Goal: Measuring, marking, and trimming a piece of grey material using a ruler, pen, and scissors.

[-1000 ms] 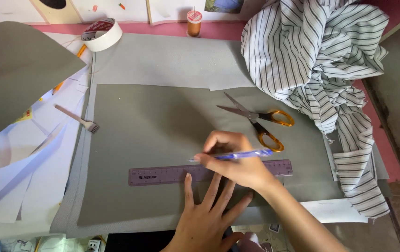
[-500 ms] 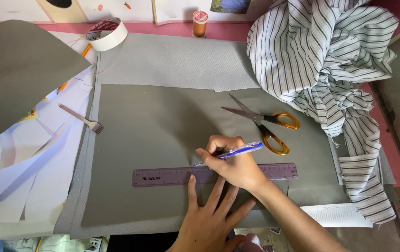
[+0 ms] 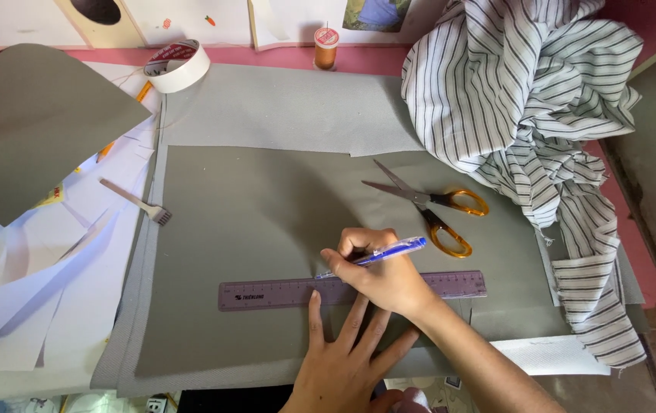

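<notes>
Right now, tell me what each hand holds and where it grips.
Right hand pinches a blue pen near its tip. Left hand holds nothing, pressing the purple ruler flat.

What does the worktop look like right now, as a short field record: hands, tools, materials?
left hand: flat, fingers spread, pressing the purple ruler onto the grey sheet
right hand: crossed over the left, holding a blue pen, tip at the ruler's upper edge
scissors: orange handles, blades open, lying on the sheet beyond the ruler
striped fabric: bunched at the right
tape roll: far left edge
thread spool: orange, upright, far edge
white paper strips: left of the sheet
</notes>
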